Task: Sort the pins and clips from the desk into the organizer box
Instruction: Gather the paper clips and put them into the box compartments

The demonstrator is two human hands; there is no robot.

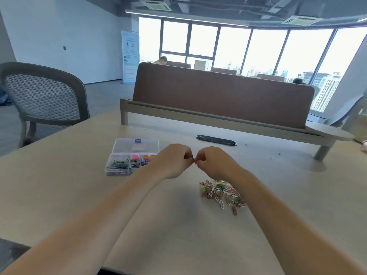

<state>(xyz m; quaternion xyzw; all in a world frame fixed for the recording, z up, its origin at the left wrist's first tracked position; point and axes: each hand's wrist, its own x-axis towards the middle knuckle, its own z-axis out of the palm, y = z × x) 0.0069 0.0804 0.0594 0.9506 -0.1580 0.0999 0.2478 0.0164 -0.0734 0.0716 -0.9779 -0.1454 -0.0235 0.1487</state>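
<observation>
one wide-angle view, worn on the person's head, looks forward and down across the desk [79, 195] from close above it. both forearms run in from the bottom edge. the left hand [172, 160] and right hand [213, 162] meet near the centre, seemingly pinching one small clip between them. the organizer box [127, 145] and paper clips [221, 192] lie near the lens. the divider panel [218, 96] and windows [258, 50] stand far back, bowed by the lens.
</observation>
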